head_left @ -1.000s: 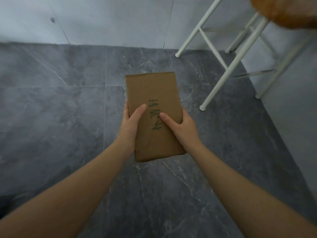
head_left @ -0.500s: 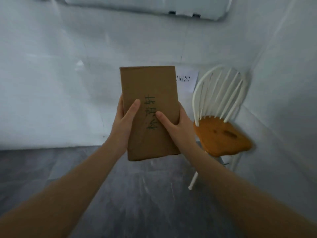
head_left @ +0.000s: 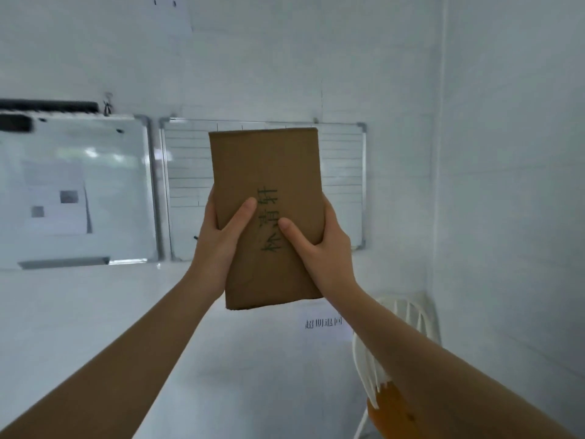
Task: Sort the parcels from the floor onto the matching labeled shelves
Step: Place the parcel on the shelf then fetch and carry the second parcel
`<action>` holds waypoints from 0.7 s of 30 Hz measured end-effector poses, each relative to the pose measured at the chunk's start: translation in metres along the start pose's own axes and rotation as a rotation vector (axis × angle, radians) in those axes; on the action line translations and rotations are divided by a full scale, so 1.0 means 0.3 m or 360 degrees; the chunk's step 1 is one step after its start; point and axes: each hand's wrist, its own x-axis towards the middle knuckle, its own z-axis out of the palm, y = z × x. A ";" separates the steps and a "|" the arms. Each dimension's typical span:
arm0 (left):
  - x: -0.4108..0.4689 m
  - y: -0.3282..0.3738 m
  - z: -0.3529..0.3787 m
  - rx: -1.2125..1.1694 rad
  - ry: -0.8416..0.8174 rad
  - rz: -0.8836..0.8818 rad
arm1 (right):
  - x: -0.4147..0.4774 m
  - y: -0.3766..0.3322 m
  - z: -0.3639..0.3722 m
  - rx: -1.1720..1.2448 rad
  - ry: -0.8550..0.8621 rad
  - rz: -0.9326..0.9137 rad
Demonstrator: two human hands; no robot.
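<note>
Parcel [head_left: 269,198], a flat brown cardboard packet with green handwriting down its face, is held up at chest height in front of the white wall. Left hand [head_left: 218,239] grips its left edge, thumb lying across the front and fingers hidden behind. Right hand [head_left: 319,245] grips the right edge the same way, thumb pressed beside the writing. Both arms reach forward from the bottom corners. Behind the parcel hangs a lined whiteboard [head_left: 342,172], with a second whiteboard [head_left: 79,191] to its left. A paper label [head_left: 323,323] with printed characters is on the wall below, just beside a white chair [head_left: 411,315] with an orange seat at lower right
</note>
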 end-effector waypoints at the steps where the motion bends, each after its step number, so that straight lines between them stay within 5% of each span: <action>1: -0.001 0.021 0.008 -0.0002 0.0000 0.0014 | 0.005 -0.019 -0.009 0.0013 0.0016 -0.0020; 21: 0.082 0.052 -0.022 -0.0046 -0.0111 -0.0064 | 0.126 0.006 -0.040 0.0412 -0.0081 0.0163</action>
